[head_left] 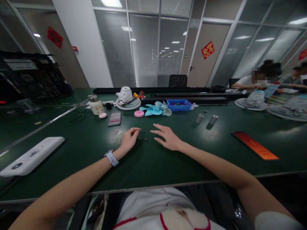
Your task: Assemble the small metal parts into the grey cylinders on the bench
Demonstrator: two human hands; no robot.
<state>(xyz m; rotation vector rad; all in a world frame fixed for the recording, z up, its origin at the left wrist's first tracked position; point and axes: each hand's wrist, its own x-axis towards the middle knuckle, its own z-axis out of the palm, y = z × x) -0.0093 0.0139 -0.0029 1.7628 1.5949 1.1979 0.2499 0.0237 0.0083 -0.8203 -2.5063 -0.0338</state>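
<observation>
My left hand (130,139), with a watch (112,158) on its wrist, hovers over or rests on the green table. Its thumb and index fingertips come together in a pinch; whatever may be between them is too small to make out. A tiny metal piece (145,139), perhaps a screw or nut, lies between my two hands. To its right my right hand (167,137) is open, palm down, fingers spread and holding nothing. Beyond the hands lie light-blue fan blades (155,109), a round pink piece (139,113) and a blue tray (179,105) with small items.
Behind stand a white fan head with its grille (128,103) and a patterned jar (96,106). Two metal cylinders (213,119) stand right of centre. An orange-screened phone (255,145) lies right, a white device (33,155) left. Other people sit at the far right.
</observation>
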